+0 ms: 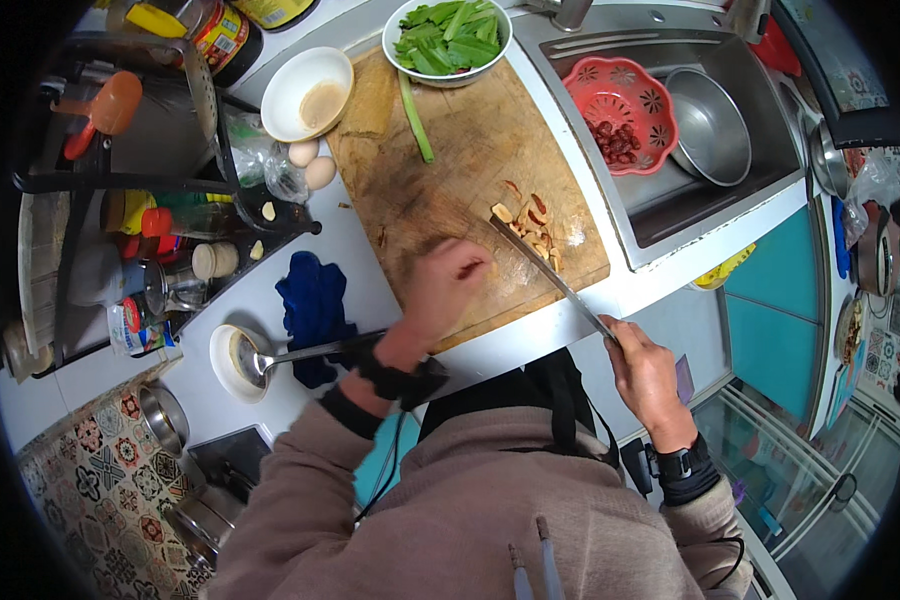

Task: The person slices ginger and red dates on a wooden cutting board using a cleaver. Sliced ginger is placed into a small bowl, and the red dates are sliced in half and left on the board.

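My right hand [641, 367] grips the handle of a kitchen knife [555, 277]. Its blade, seen nearly edge-on, slants across the right part of a worn wooden cutting board [465, 150]. Just beside the blade lie red-skinned, pale-fleshed chopped pieces [534, 225]. My left hand [450, 285], blurred, is over the board's near part, left of the knife. A small dark red piece [471, 268] shows between its curled fingers; blur hides its exact kind. A green stalk [417, 120] and a tan block-like food piece [369, 105] rest toward the board's far side.
A bowl of leafy greens [450, 37] and a white bowl [300, 82] stand at the far edge. Two eggs [319, 172] sit left. The sink [765, 150] holds a red colander [622, 82] with dark red fruit. A ladle [300, 355] rests in a small bowl [221, 345] beside blue cloth [311, 292].
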`<state>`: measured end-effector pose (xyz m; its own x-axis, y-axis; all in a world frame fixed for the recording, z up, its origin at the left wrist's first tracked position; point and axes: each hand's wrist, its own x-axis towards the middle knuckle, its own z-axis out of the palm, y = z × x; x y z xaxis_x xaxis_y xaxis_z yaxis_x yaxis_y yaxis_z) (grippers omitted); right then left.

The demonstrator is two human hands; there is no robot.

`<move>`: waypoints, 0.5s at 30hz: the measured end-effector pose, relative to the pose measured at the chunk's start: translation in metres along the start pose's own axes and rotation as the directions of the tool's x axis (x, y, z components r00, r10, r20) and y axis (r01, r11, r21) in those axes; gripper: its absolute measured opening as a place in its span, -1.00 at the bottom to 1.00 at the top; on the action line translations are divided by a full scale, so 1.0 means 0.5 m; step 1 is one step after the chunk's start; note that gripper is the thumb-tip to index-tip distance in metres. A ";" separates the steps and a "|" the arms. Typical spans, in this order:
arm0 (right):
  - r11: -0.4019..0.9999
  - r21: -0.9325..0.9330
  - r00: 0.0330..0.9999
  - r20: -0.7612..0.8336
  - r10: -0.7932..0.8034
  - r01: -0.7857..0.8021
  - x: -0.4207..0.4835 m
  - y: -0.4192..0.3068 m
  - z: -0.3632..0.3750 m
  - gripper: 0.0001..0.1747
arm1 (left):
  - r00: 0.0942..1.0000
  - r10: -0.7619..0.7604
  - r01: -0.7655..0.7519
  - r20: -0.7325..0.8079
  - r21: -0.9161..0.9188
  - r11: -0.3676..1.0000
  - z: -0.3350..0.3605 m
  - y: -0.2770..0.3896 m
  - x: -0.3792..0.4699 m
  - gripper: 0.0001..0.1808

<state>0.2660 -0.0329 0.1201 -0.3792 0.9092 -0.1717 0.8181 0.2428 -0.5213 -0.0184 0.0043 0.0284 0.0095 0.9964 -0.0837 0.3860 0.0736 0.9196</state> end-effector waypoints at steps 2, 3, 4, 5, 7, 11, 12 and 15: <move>0.999 -0.037 0.998 0.060 0.032 -0.030 -0.007 -0.009 -0.008 -0.65 | 0.976 0.195 -0.166 -0.100 0.248 0.954 0.047 -0.011 -0.022 -0.90; 0.999 -0.050 0.997 0.070 0.015 -0.011 -0.008 -0.012 -0.013 -0.66 | 0.960 0.252 -0.210 -0.118 0.289 0.934 0.055 -0.018 -0.025 -0.89; 0.998 -0.061 0.995 0.091 0.040 -0.034 -0.009 -0.015 -0.016 -0.66 | 0.942 0.308 -0.251 -0.135 0.326 0.912 0.059 -0.022 -0.024 -0.87; 0.998 -0.061 0.994 0.098 0.039 -0.033 -0.012 -0.019 -0.019 -0.66 | 0.927 0.344 -0.271 -0.152 0.363 0.891 0.059 -0.024 -0.025 -0.86; 0.998 -0.061 0.993 0.110 0.037 -0.031 -0.012 -0.026 -0.020 -0.66 | 0.941 0.335 -0.294 -0.053 0.369 0.882 0.046 -0.026 -0.029 -0.82; 0.997 -0.074 0.992 0.120 0.042 -0.033 -0.014 -0.032 -0.024 -0.64 | 0.918 0.381 -0.390 0.112 0.440 0.809 0.027 -0.030 -0.044 -0.74; 0.997 -0.075 0.992 0.121 0.038 -0.029 -0.014 -0.032 -0.025 -0.64 | 0.912 0.389 -0.405 0.132 0.448 0.797 0.026 -0.032 -0.047 -0.72; 0.998 -0.067 0.993 0.115 0.022 -0.014 -0.016 -0.035 -0.027 -0.64 | 0.896 0.408 -0.441 0.174 0.461 0.770 0.020 -0.034 -0.048 -0.71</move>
<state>0.2608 -0.0400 0.1420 -0.4085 0.8695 -0.2777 0.8504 0.2520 -0.4619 -0.0160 -0.0215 0.0108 0.3263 0.9158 0.2340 0.7184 -0.4012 0.5683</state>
